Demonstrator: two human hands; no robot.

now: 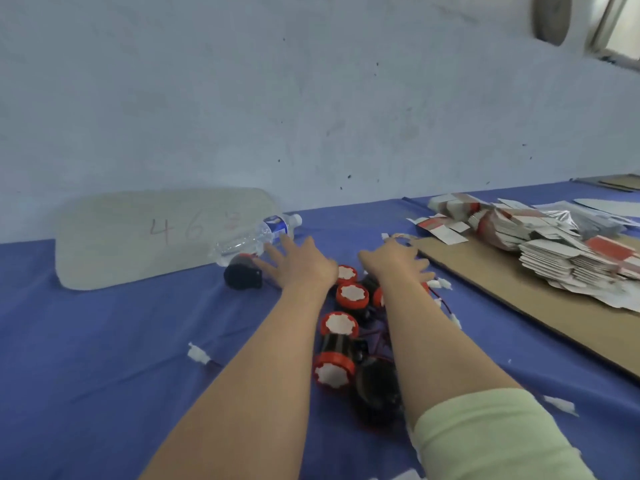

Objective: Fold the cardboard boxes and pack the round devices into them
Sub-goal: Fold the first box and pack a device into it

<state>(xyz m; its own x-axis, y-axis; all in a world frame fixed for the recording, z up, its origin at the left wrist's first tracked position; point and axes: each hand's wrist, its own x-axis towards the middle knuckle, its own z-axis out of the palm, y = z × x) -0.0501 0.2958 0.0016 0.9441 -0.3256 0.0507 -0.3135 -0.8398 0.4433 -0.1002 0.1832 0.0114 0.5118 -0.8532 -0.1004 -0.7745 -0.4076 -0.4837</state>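
Pale green sleeve [491, 441] on right arm, bottom right. Both hands flat, fingers splayed, nothing gripped. Left hand [298, 261] fingertips reach a lone black device [241, 276] beside the water bottle [256, 236]; contact unclear. Right hand [394, 259], blurred, hovers over the round devices [341, 325] clustered between the forearms on the blue cloth [104, 358]. Flat box blanks [554, 252] stacked on a cardboard sheet [512, 292], right.

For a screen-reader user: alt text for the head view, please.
A person's left hand and right hand reach forward, open, over red-capped round devices on a blue tablecloth. Flat box blanks pile at right, a plastic bottle at left.
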